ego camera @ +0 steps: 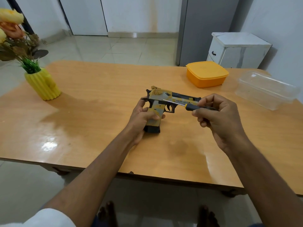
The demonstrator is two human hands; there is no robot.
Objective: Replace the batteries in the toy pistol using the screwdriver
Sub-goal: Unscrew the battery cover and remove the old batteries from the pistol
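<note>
Up close, the fingers [199, 112] of the right hand [219, 118] were curled round the dark handle of the screwdriver [188, 106], pinching it near its yellow collar, with the thin metal shaft pointing left across the side of the toy pistol [164, 104]; its tip lay against the frame just above the grip, though whether it sat in a screw could not be told. The left hand [142, 120] gripped the pistol by its yellow-and-grey grip, fingers wrapped round the back and the thumb pressed on the near face, holding the toy upright above the middle of the desk [98, 128], barrel pointing right and the black magazine base low, close to the wood. Both forearms reached in from the near edge. Farther out on the desk, an orange lidded box [207, 74] stood at the far right, with a clear plastic container [265, 90] just beside it nearer the right edge. A ribbed yellow vase [43, 86] of artificial flowers stood at the far left corner. Behind the desk, on the tiled floor, stood a small white cabinet [237, 49]
</note>
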